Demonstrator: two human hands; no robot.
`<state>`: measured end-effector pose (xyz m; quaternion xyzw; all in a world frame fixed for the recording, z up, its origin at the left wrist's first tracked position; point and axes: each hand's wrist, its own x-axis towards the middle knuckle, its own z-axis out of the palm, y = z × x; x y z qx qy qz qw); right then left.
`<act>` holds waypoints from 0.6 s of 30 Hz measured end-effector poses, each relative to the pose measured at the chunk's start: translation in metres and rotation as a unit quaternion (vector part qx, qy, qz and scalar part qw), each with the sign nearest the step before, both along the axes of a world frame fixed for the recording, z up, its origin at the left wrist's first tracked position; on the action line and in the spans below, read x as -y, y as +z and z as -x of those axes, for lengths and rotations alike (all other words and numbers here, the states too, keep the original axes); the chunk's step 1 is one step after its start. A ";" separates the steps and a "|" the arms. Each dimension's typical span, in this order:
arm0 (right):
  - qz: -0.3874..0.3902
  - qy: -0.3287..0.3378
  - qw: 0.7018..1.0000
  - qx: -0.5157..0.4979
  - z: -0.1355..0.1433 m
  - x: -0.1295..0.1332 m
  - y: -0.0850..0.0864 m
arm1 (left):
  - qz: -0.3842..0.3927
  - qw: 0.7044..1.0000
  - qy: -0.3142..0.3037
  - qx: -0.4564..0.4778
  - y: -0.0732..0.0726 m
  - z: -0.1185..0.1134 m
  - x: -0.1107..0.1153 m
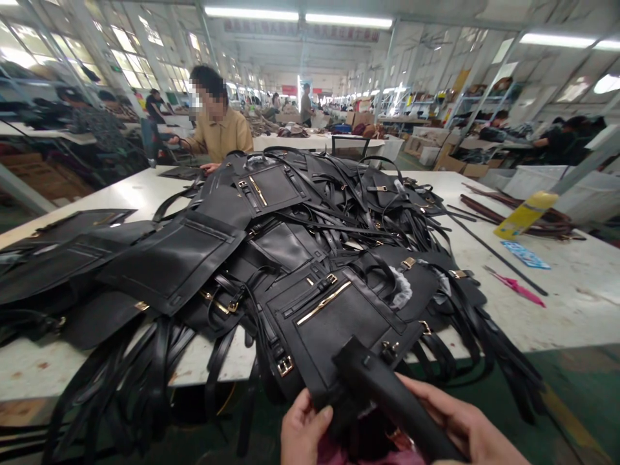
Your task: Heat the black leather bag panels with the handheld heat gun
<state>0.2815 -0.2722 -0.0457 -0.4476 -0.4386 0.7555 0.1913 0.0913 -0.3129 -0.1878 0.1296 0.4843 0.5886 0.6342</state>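
At the bottom of the view, my left hand (306, 427) pinches the edge of a black leather piece (346, 410) between thumb and fingers. My right hand (462, 416) is closed around a thick black leather strap (397, 394), whose squared end points up and left. Whether strap and piece are joined cannot be seen. Just beyond lies a black bag panel (356, 323) with a gold zip and buckles, at the table's near edge. Behind it is a large heap of black bag parts (290, 242), with straps, gold buckles and clear plastic wrapping.
On the white table (489, 255) at right are a yellow spray can (526, 216), pink-handled scissors (520, 289), a blue-and-white card (526, 254) and brown straps (489, 200). Black straps hang over the near edge. A person in tan (220, 132) stands across the table.
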 end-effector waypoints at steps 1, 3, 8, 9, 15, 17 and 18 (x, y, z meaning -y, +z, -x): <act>-0.001 -0.010 1.000 0.000 -0.005 -0.001 0.000 | 0.001 1.000 0.024 -0.006 -0.001 0.000 0.001; 0.000 -0.032 0.999 0.002 -0.015 -0.001 -0.003 | -0.006 0.997 0.069 -0.031 -0.003 0.002 0.002; -0.003 -0.027 1.000 -0.015 -0.028 0.004 -0.015 | -0.043 0.910 0.073 -0.407 -0.001 0.018 0.010; -0.008 -0.017 1.000 -0.019 -0.029 0.005 -0.016 | -0.069 0.867 0.050 -0.491 0.002 0.021 0.010; -0.022 0.006 1.000 0.006 -0.027 0.006 -0.021 | -0.193 0.673 -0.153 -0.698 0.018 0.029 0.001; -0.017 0.001 1.000 0.005 -0.023 0.006 -0.021 | -0.183 0.657 -0.178 -0.709 0.019 0.032 0.001; -0.014 0.002 1.000 0.006 -0.021 0.007 -0.021 | -0.175 0.662 -0.183 -0.706 0.019 0.034 0.003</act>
